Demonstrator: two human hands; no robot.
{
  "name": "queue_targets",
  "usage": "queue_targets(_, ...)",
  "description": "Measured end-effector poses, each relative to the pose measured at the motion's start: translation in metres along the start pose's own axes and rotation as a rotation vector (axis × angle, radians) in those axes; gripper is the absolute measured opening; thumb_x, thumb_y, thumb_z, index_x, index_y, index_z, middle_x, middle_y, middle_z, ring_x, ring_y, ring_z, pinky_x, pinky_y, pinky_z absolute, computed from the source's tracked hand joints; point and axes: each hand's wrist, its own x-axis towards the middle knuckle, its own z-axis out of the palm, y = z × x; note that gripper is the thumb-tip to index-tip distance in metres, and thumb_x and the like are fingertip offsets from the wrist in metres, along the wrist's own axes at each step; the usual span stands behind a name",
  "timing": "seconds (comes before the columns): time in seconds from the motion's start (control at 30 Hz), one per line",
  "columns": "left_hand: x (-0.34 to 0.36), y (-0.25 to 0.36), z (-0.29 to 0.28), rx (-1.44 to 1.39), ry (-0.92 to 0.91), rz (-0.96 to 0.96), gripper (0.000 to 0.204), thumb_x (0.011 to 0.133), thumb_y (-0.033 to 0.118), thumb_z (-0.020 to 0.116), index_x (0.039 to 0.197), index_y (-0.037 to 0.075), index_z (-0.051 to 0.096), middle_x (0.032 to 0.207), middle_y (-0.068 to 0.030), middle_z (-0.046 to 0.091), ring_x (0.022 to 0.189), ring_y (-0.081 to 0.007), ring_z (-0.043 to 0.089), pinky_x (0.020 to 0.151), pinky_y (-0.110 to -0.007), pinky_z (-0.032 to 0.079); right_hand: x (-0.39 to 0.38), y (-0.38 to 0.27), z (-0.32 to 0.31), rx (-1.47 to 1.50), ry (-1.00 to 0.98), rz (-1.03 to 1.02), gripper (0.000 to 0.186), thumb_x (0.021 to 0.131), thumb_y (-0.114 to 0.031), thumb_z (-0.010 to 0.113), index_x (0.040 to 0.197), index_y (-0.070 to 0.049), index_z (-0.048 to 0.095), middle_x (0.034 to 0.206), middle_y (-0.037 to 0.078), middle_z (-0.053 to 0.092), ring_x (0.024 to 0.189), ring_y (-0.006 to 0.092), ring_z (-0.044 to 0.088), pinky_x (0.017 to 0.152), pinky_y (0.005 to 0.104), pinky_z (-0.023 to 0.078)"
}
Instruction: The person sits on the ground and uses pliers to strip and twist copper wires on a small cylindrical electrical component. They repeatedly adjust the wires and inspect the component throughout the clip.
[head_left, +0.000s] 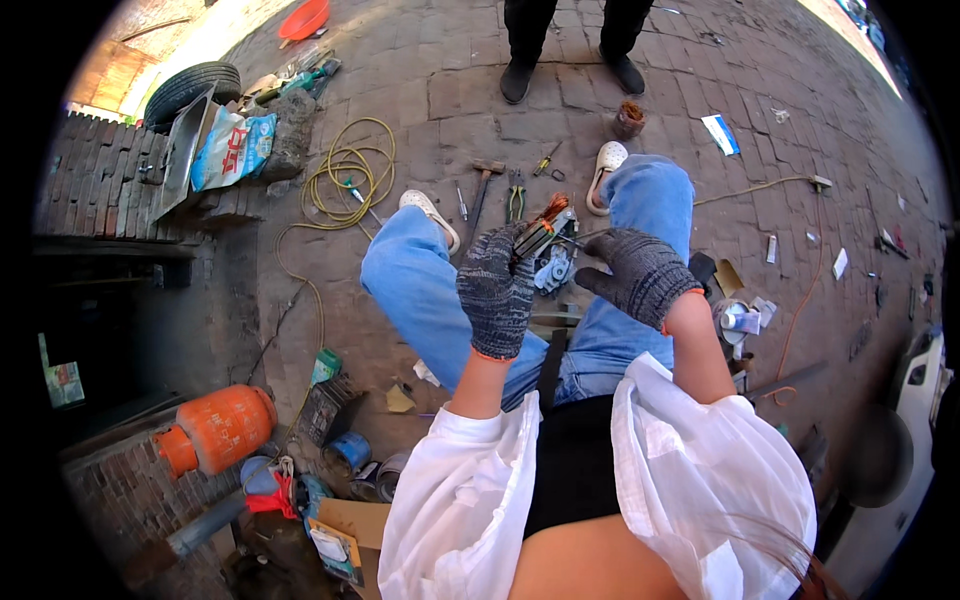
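- Left hand point(497, 290), grey knit glove, closed around a dark motor part point(537, 238) with copper winding point(553, 208) fanning out at its top; held above the knees.
- Right hand point(640, 272), gloved, fingers loosely curled, pinching a thin wire point(578, 240) leading to the part.
- Part likely stiff and fairly heavy; copper strands springy, sharp-ended, best gripped by the solid body.
- White-and-blue printed sack point(232, 148) upper left, leaning by a metal trough.
- Orange gas cylinder point(215, 428) lower left.
- Flat blue-and-white packet point(720, 133) on the paving, upper right.

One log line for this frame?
left hand: gripping copper wire bundle | right hand: beside bundle, grip unclear | seated, tools on brick ground
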Motion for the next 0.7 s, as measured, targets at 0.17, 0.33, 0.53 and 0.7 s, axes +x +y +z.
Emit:
queue_targets(0.17, 0.007, -0.006, 0.003, 0.056, 0.040, 0.140, 0.022, 0.069, 0.003, 0.062, 0.092, 0.002, 0.061, 0.084, -0.0127, 0.061, 0.076, -0.0273, 0.059, 0.071, -0.033, 0.047, -0.036, -0.053, -0.031, -0.380, -0.368, -0.322, 0.016, 0.072, -0.014, 0.054, 0.075, -0.003, 0.065, 0.069, 0.014, 0.061, 0.067, 0.0273, 0.061, 0.061, 0.0387, 0.048)
queue_targets(0.33, 0.004, -0.009, 0.006, 0.053, -0.033, 0.014, 0.032, 0.065, -0.003, 0.058, 0.096, 0.004, 0.061, 0.083, -0.0144, 0.059, 0.074, -0.0297, 0.057, 0.069, -0.036, 0.046, -0.064, -0.099, -0.023, 0.184, -0.293, -0.885, 0.016, 0.075, -0.014, 0.051, 0.080, -0.005, 0.063, 0.074, 0.012, 0.061, 0.069, 0.0267, 0.061, 0.062, 0.0370, 0.048)
queue_targets(0.53, -0.007, -0.025, -0.004, 0.175, 0.035, 0.102, 0.018, 0.070, 0.006, 0.068, 0.086, 0.001, 0.062, 0.070, -0.0070, 0.058, 0.058, -0.0157, 0.053, 0.058, -0.028, 0.043, -0.053, -0.119, -0.006, 0.402, -0.150, -1.052, 0.017, 0.077, -0.015, 0.051, 0.083, -0.005, 0.063, 0.076, 0.012, 0.061, 0.070, 0.0266, 0.061, 0.062, 0.0367, 0.048)
queue_targets(0.7, -0.012, -0.030, -0.004, 0.039, 0.036, -0.146, 0.013, 0.072, 0.008, 0.066, 0.081, 0.000, 0.062, 0.063, -0.0053, 0.056, 0.055, -0.0109, 0.049, 0.053, -0.026, 0.041, -0.040, -0.129, 0.005, 0.480, -0.103, -1.060, 0.017, 0.078, -0.016, 0.050, 0.085, -0.005, 0.062, 0.078, 0.012, 0.060, 0.070, 0.0265, 0.060, 0.062, 0.0364, 0.048)
